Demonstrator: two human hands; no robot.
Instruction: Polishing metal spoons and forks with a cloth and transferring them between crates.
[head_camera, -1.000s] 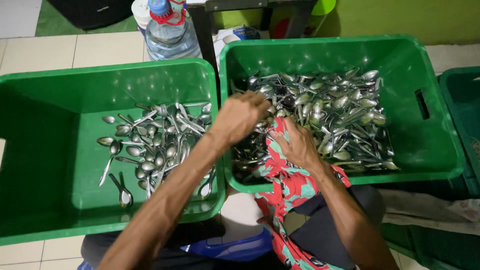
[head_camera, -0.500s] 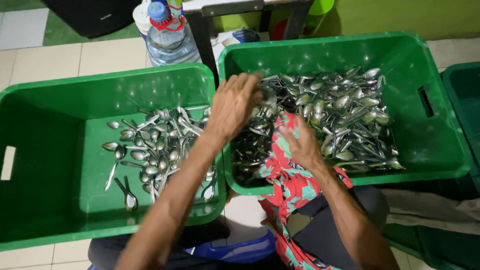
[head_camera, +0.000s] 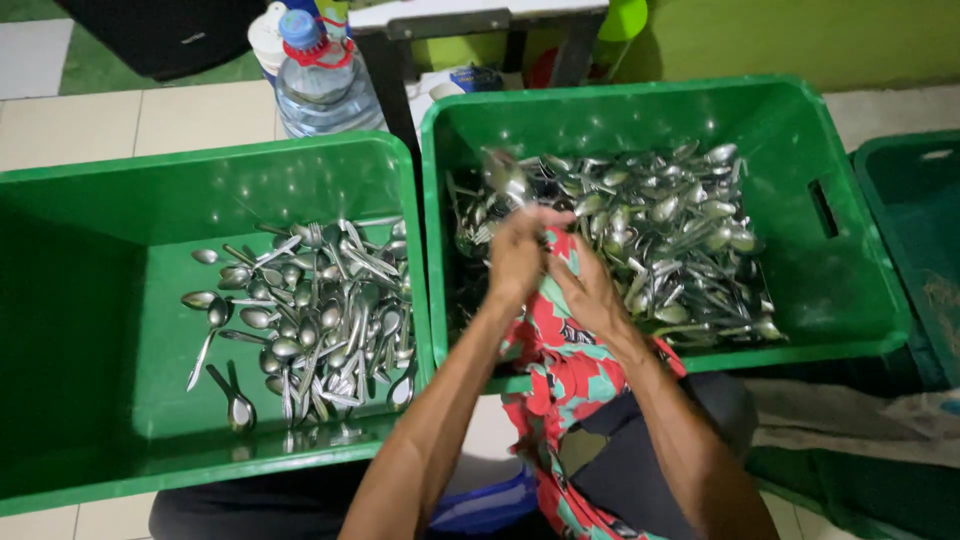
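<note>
My left hand (head_camera: 518, 252) is closed on a metal spoon (head_camera: 503, 172) whose bowl sticks up above my fingers, over the right green crate (head_camera: 880, 290). My right hand (head_camera: 590, 288) grips a red, green and white patterned cloth (head_camera: 560, 345) that hangs down over the crate's front rim; the two hands touch. The right crate holds a large heap of spoons (head_camera: 660, 235). The left green crate (head_camera: 60, 330) holds a smaller pile of spoons and forks (head_camera: 315, 315).
A large clear water bottle with a blue cap (head_camera: 322, 85) stands behind the crates beside a dark table leg (head_camera: 395, 75). A darker green crate (head_camera: 925, 240) sits at the right edge. Pale floor tiles (head_camera: 130, 120) lie behind.
My left hand reached into the spoon heap, then drew back toward my right hand with a spoon in it. The cloth hand stayed in place.
</note>
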